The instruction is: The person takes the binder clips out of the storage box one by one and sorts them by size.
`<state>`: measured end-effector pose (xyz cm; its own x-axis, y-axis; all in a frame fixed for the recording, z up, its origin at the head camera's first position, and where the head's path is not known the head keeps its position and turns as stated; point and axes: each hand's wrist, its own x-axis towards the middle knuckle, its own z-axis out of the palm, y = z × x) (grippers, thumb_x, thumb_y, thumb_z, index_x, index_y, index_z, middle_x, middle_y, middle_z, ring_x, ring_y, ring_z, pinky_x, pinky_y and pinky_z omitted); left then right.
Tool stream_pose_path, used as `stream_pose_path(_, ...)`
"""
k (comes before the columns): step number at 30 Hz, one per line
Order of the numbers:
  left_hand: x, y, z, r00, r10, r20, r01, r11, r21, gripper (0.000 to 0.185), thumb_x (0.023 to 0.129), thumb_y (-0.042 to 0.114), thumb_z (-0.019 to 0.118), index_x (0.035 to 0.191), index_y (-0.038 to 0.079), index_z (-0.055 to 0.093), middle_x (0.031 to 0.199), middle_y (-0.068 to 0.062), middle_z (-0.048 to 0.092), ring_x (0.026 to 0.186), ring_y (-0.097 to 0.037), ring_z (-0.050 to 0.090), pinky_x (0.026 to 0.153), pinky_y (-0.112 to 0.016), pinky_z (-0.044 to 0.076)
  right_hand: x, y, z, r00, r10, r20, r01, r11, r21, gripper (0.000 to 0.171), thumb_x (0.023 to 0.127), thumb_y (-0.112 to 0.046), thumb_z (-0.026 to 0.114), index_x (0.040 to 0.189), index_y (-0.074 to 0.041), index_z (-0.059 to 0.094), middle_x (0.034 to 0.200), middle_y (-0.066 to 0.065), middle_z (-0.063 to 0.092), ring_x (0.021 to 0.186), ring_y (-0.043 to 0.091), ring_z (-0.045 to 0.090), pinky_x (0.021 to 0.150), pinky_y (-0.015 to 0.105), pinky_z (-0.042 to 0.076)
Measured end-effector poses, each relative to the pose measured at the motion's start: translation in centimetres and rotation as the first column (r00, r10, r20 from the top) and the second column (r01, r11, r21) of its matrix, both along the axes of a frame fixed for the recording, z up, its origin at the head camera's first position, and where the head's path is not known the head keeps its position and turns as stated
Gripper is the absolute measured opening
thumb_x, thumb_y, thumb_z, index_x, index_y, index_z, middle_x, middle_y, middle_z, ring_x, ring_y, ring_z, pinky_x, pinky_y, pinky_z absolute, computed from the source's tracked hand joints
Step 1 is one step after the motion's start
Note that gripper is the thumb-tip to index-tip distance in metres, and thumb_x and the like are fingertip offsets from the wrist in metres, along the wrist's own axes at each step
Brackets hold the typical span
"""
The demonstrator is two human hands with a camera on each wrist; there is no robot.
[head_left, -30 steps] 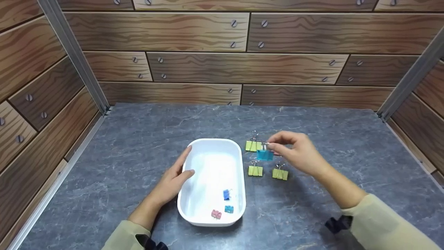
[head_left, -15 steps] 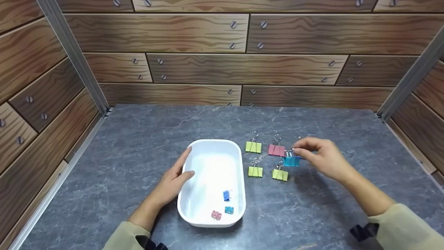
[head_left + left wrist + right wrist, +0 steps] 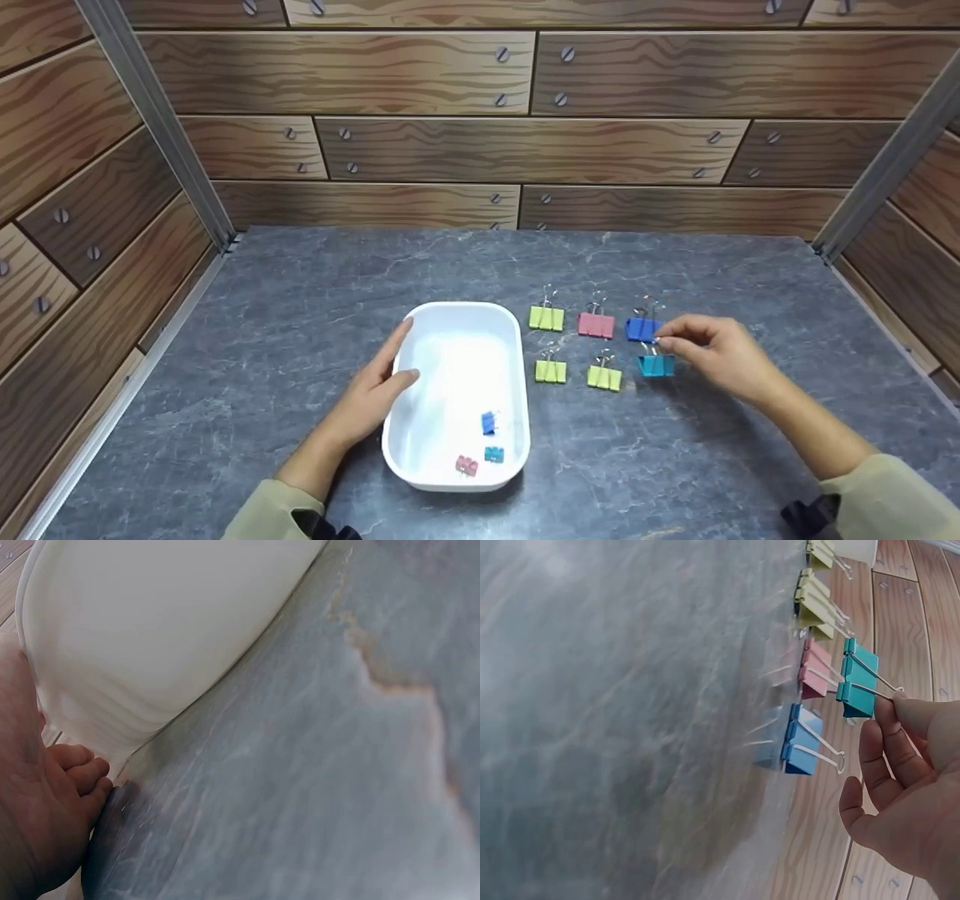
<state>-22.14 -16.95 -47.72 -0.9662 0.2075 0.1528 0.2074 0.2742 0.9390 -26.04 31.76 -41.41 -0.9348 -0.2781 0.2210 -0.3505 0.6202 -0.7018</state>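
My right hand [image 3: 724, 356] pinches the wire handle of a teal binder clip [image 3: 657, 366], just in front of a blue binder clip [image 3: 644, 329]. In the right wrist view the teal clip [image 3: 859, 679] hangs from thumb and fingertips, apart from the blue clip [image 3: 802, 742]. My left hand [image 3: 367, 394] holds the left wall of a white plastic tub [image 3: 525, 405], thumb over the rim and fingers along the outside. Inside the tub lie a small blue clip [image 3: 489, 423], a small teal clip [image 3: 494, 454] and a small pink clip [image 3: 466, 465].
Left of the teal clip, a larger pink clip [image 3: 596, 325] and yellow-green clips [image 3: 547, 318] stand in two rows beside the tub. The grey marbled tabletop [image 3: 315, 300] ends at a wood-patterned back wall [image 3: 420, 150], with side walls left and right.
My right hand has carried the teal clip rightward and slightly nearer, past the pink clip to in front of the blue one. My left hand and the tub have stayed put.
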Motion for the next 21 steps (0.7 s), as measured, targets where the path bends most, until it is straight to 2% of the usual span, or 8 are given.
stream_pose_path(10, 0.0, 0.0, 0.0, 1.0, 0.004, 0.016, -0.003, 1.0, -0.008, 0.072, 0.107, 0.013, 0.057, 0.171, 0.026, 0.027, 0.175, -0.007, 0.024, 0.159, -0.028, 0.025, 0.126, -0.051, 0.026, 0.0, 0.9, -1.1, 1.0, -0.001, 0.004, 0.0, 0.999, 0.039, 0.01, 0.101, -0.012, 0.074, 0.106, -0.006, 0.08, 0.097, 0.003, 0.076, 0.083, 0.007, 0.066, 0.071, 0.021, 0.054)
stream_pose_path(21, -0.1, 0.0, -0.1, 1.0, 0.0, 0.017, 0.0, 1.0, 0.006, 0.072, 0.106, 0.013, 0.058, 0.171, 0.026, 0.027, 0.174, -0.007, 0.024, 0.159, -0.028, 0.025, 0.125, -0.05, 0.027, 0.0, 1.3, -1.7, 1.0, 0.002, 0.016, -0.003, 0.998, 0.061, 0.009, 0.1, -0.012, 0.075, 0.106, -0.006, 0.08, 0.097, 0.002, 0.076, 0.086, 0.009, 0.066, 0.075, 0.021, 0.053)
